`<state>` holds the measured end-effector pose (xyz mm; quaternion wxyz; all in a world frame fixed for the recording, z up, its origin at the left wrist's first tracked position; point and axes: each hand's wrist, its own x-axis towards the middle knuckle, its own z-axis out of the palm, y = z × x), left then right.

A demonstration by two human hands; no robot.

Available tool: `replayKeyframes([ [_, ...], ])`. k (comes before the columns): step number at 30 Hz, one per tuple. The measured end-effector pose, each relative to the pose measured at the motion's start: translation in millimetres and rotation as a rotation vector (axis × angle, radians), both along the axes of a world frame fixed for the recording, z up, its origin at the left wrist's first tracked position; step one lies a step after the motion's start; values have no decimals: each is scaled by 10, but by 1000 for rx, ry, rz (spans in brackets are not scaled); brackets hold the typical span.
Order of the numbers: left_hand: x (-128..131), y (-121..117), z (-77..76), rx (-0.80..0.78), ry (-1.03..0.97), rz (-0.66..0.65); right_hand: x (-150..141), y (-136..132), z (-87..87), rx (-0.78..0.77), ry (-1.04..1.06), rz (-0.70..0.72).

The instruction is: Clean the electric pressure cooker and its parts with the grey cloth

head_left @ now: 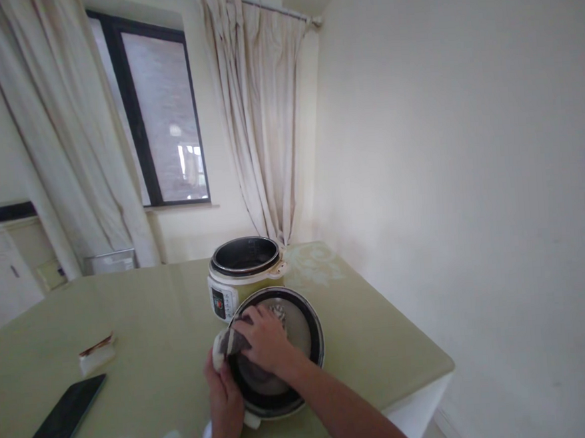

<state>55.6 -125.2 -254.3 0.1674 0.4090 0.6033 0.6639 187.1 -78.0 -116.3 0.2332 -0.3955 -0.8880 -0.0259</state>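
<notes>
A round pressure cooker lid [307, 318] is tilted up with its metal underside and black sealing ring facing me. My left hand [225, 397] grips the lid at its left edge. A grey cloth [237, 343] is bunched under the fingers of my right hand [265, 341], which presses it against the inner face of the lid near the left rim. Behind the lid stands the electric pressure cooker [249, 275], uncovered, with a dark inner pot and a control panel on its left front. The lid hides part of the cooker's front.
The pale green table [164, 321] has its right edge near a white wall [444, 168]. On the left lie a dark phone-like slab [56, 425] and a small white packet [97, 355]. Curtains [265, 114] hang by the window [165, 114] behind. A white cabinet [5, 266] stands far left.
</notes>
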Motion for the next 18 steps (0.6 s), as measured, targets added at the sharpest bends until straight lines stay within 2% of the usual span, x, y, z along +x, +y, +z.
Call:
replayKeyframes([
  [3, -6, -11, 13, -8, 30, 23, 113, 269, 200, 92, -12, -183],
  [5, -15, -19, 1, -8, 41, 38, 252, 346, 225, 103, 2, -280],
  [8, -16, -21, -3, -24, 27, 49, 516, 243, 83, 71, 27, -387],
  [11, 8, -29, 44, -24, 16, 23, 755, -64, -169, -25, 92, -498],
  [15, 52, -81, 141, -72, -36, 4, 877, -545, -468, -161, 117, -417],
  [18, 58, -138, 185, -92, -61, -20, 780, -786, -580, -257, 135, -280],
])
